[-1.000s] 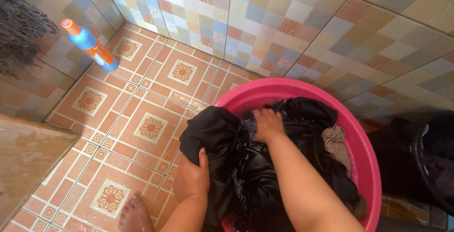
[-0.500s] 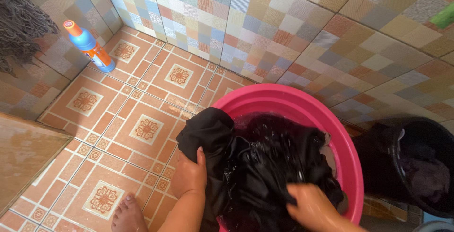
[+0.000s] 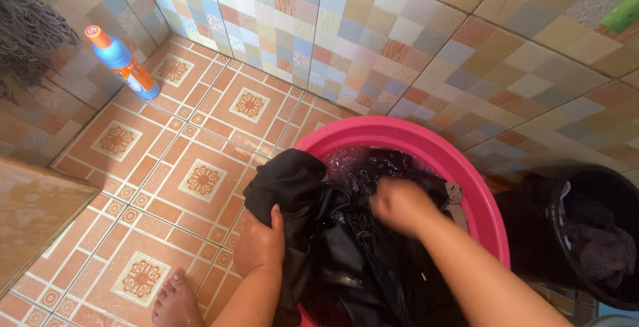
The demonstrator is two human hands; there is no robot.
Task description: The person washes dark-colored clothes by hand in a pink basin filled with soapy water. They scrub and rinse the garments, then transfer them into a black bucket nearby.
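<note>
**Scrubbing dark cloth in a pink tub**

Head view: the left hand [image 3: 261, 246] clutches a black garment [image 3: 313, 207] draped over the pink basin [image 3: 466, 167] rim, lower centre. The right hand [image 3: 398, 205], blurred, presses onto the wet cloth; its grip cannot be told. A blue bottle [image 3: 123, 62] stands upper left.

A pink basin [image 3: 459, 167] sits on the patterned orange floor tiles [image 3: 200, 180] near the tiled wall, full of wet black cloth [image 3: 346, 247] that spills over its left rim. The left hand [image 3: 258, 244] grips the cloth at that rim, while the right hand [image 3: 399, 204], blurred, presses on the cloth inside the basin. A blue and orange bottle [image 3: 123, 64] leans in the far left corner, a black bucket [image 3: 592, 234] stands to the right, and a bare foot [image 3: 174, 304] shows at the near edge.
</note>
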